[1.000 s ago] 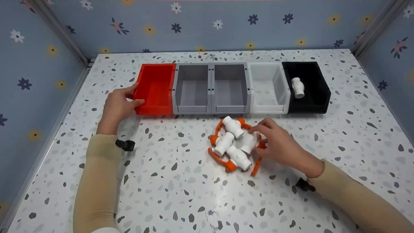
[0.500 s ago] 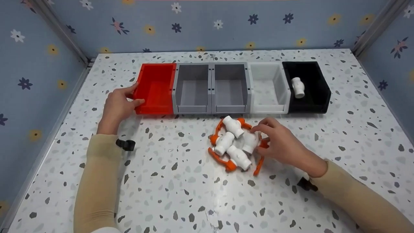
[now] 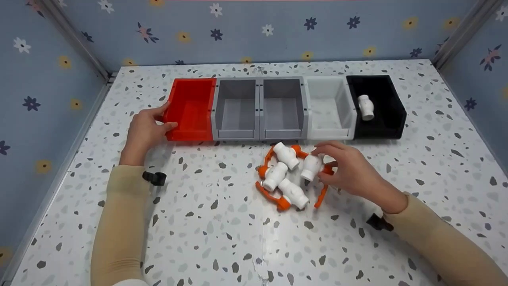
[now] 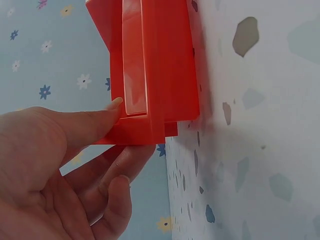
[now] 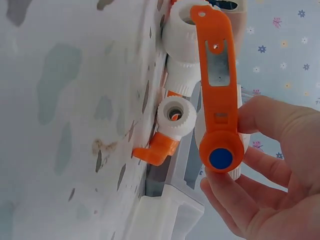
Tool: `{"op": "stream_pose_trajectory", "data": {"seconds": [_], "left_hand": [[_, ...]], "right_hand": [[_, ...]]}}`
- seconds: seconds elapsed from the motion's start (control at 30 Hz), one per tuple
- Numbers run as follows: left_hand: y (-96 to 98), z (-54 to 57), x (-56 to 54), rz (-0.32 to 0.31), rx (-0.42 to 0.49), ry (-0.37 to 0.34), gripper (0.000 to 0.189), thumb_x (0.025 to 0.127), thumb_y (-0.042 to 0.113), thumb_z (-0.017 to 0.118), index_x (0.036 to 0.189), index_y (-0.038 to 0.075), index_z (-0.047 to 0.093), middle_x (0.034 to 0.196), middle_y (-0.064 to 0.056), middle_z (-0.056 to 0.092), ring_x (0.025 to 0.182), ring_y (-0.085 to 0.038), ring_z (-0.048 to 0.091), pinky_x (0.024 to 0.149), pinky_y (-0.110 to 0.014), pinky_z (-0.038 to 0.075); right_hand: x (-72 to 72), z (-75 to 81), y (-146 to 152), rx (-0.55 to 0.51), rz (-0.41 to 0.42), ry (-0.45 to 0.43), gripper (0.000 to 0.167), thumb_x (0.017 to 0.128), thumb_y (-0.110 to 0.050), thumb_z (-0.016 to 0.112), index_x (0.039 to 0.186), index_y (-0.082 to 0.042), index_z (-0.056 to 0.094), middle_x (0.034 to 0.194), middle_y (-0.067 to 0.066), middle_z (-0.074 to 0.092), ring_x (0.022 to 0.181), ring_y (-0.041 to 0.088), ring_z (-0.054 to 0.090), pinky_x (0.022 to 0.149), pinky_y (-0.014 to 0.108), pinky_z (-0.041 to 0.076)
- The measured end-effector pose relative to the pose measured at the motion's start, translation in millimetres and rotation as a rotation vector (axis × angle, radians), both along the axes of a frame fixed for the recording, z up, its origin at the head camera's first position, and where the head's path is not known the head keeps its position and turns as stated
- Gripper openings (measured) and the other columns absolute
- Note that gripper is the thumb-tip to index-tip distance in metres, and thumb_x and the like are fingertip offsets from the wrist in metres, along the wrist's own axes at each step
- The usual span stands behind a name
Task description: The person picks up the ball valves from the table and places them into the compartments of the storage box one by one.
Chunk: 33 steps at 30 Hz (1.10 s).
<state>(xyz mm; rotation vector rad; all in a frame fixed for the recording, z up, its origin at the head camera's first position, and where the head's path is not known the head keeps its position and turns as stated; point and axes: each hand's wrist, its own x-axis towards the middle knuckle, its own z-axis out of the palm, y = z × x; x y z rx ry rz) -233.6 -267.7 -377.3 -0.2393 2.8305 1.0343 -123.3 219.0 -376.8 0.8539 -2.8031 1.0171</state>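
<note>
My left hand [image 3: 145, 129] grips the side wall of the red bin [image 3: 192, 137], with the thumb inside its front corner and the fingers outside in the left wrist view. With my right hand [image 3: 351, 172] I pinch a white ball valve [image 3: 312, 167] near its orange lever handle. That lever [image 5: 220, 95], with a blue cap at its pivot, faces the right wrist camera. Beside it on the table lie a back valve [image 3: 285, 155], a left valve [image 3: 275, 176] and a front valve [image 3: 293, 194], all white with orange levers.
Right of the red bin stand two grey bins [image 3: 237, 135], a white bin [image 3: 330, 134] and a black bin [image 3: 391, 131], side by side. Another white valve [image 3: 366, 108] lies in the black bin. Flowered blue panels [image 3: 254, 35] border the speckled table [image 3: 206, 238].
My right hand has shifted slightly right and back, drawing the pinched valve away from the others and tilting it. The left hand has stayed at the red bin.
</note>
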Motion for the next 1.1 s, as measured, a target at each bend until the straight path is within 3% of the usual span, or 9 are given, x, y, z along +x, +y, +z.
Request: {"op": "stream_pose_trajectory", "data": {"seconds": [0.2, 0.47, 1.1], "left_hand": [[-0.1, 0.7, -0.2, 0.007, -0.003, -0.007, 0.07, 0.095, 0.029, 0.069, 0.154, 0.036, 0.031, 0.129, -0.018, 0.054, 0.113, -0.032, 0.048, 0.078, -0.036, 0.046], [0.3, 1.5, -0.3, 0.008, -0.001, -0.013, 0.07, 0.095, 0.028, 0.069, 0.154, 0.035, 0.031, 0.129, -0.017, 0.054, 0.112, -0.032, 0.048, 0.079, -0.036, 0.045], [0.7, -1.1, -0.5, -0.005, -0.019, 0.017, 0.07, 0.095, 0.028, 0.069, 0.153, 0.035, 0.032, 0.126, -0.017, 0.057, 0.109, -0.031, 0.049, 0.076, -0.036, 0.045]], "right_hand": [[-6.5, 1.8, 5.1, -0.041, -0.011, 0.0, 0.045, 0.076, 0.003, 0.08, 0.118, -0.005, 0.067, 0.128, 0.009, 0.059, 0.111, 0.022, 0.061, 0.078, 0.029, 0.058], [-15.6, 7.2, 10.5, -0.02, -0.05, -0.013, 0.043, 0.078, 0.002, 0.079, 0.119, -0.006, 0.068, 0.129, 0.008, 0.058, 0.112, 0.023, 0.06, 0.079, 0.034, 0.058], [-37.1, 10.8, 23.3, 0.015, -0.113, 0.101, 0.043, 0.08, 0.002, 0.078, 0.122, -0.003, 0.07, 0.125, 0.015, 0.058, 0.102, 0.028, 0.064, 0.078, 0.04, 0.058]]}}
